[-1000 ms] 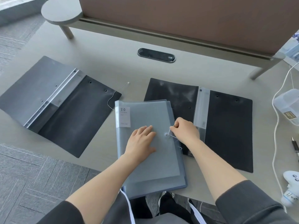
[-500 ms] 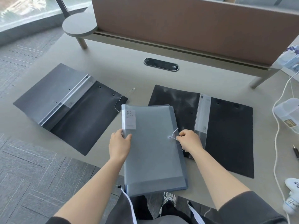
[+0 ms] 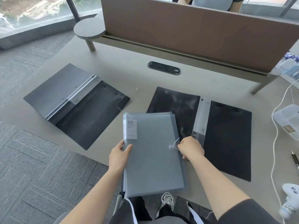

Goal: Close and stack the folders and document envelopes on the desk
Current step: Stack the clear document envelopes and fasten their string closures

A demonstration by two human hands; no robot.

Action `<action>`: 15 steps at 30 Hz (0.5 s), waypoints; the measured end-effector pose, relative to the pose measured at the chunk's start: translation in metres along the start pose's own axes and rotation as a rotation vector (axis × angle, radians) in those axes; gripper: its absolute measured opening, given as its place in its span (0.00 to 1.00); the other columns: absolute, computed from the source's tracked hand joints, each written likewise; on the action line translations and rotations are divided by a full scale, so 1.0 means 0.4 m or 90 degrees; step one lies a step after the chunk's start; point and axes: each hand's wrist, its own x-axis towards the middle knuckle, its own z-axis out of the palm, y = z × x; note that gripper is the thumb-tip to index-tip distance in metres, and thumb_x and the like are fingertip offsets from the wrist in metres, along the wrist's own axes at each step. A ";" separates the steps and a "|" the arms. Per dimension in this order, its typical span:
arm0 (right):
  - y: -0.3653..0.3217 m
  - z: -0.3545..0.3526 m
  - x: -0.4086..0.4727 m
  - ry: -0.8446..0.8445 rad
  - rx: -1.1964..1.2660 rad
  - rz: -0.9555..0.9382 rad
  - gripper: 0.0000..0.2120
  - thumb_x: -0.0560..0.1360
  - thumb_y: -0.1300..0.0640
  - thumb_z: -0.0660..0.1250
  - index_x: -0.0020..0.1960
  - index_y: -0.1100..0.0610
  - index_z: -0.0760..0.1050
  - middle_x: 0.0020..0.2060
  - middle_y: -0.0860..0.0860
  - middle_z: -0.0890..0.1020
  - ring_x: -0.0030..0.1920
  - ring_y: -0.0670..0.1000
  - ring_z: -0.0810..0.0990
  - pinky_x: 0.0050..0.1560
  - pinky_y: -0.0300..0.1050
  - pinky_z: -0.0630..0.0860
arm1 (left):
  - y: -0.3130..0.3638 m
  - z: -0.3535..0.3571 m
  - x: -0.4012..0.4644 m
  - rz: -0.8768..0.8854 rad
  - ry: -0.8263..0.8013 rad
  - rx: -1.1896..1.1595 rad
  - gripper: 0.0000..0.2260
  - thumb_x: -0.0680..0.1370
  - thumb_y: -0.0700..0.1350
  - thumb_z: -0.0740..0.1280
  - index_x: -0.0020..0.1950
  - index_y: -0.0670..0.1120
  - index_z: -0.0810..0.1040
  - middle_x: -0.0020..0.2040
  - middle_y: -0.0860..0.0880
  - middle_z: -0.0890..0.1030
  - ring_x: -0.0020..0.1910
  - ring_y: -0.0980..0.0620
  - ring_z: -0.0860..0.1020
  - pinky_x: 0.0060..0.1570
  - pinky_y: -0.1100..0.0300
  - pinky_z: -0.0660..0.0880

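Observation:
A translucent grey pocket folder, closed and labelled "20", lies on a grey document envelope at the desk's front edge, overhanging it. My left hand grips the pile's left edge, thumb on top. My right hand holds its right edge and pinches the thin white closure string next to the round button. An open dark grey folder lies flat at the left. An open black folder lies flat at the right, partly under the pile.
A brown partition on a raised shelf runs along the desk's back, with a black cable port before it. A white cable, a clear plastic box, a pen and a white controller crowd the right edge.
My left hand left the cover's top and now grips the pile's left edge. My right hand slid down to the right edge, still with the string. The camera tilted up.

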 end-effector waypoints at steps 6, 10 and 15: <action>-0.006 0.009 -0.002 -0.018 0.061 0.014 0.11 0.68 0.66 0.57 0.39 0.58 0.77 0.27 0.53 0.82 0.27 0.53 0.82 0.36 0.41 0.73 | -0.002 -0.003 0.014 -0.048 -0.023 -0.131 0.15 0.79 0.48 0.67 0.66 0.54 0.75 0.49 0.51 0.84 0.47 0.51 0.83 0.52 0.52 0.78; -0.007 0.011 0.008 -0.016 0.121 0.041 0.07 0.70 0.65 0.57 0.39 0.59 0.73 0.29 0.56 0.80 0.29 0.56 0.80 0.37 0.43 0.74 | -0.003 -0.002 0.028 -0.068 -0.034 -0.182 0.17 0.78 0.46 0.68 0.67 0.52 0.75 0.52 0.50 0.83 0.48 0.51 0.83 0.55 0.50 0.78; -0.020 0.025 0.021 -0.030 0.156 0.039 0.09 0.70 0.68 0.57 0.39 0.63 0.75 0.30 0.58 0.82 0.25 0.54 0.75 0.32 0.40 0.71 | 0.005 -0.020 0.057 -0.077 -0.043 -0.211 0.17 0.78 0.45 0.69 0.67 0.52 0.74 0.53 0.48 0.83 0.47 0.49 0.83 0.50 0.52 0.79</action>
